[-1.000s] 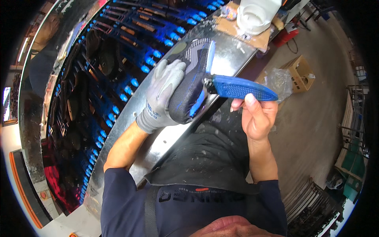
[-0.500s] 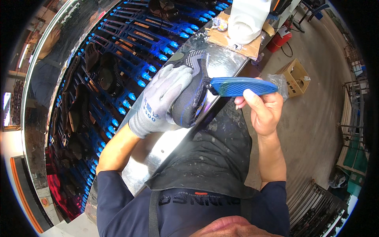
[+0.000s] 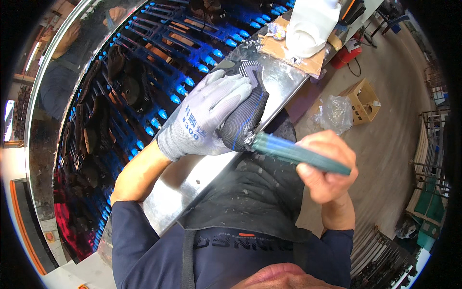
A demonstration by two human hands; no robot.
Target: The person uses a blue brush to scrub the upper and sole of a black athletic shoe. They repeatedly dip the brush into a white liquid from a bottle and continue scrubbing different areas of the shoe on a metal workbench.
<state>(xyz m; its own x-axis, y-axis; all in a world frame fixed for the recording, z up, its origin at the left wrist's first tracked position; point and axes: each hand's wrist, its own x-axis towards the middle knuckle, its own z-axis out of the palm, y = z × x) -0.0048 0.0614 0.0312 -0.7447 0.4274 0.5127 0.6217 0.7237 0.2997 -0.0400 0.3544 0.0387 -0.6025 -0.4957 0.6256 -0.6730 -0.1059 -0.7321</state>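
Metal ledge (image 3: 277,92), shoe (image 3: 246,114) under left hand (image 3: 206,114)

Over a metal ledge (image 3: 168,190), a gray-gloved left hand (image 3: 209,113) is gripping a dark knit shoe (image 3: 246,114) while the bare right hand (image 3: 329,166) is holding a blue-green brush (blurred here) (image 3: 298,155) to the shoe's lower end. Blue-tipped rods (image 3: 211,60) are lining the ledge's left side; beyond, a white container (image 3: 315,29) is sitting on cardboard (image 3: 308,66).
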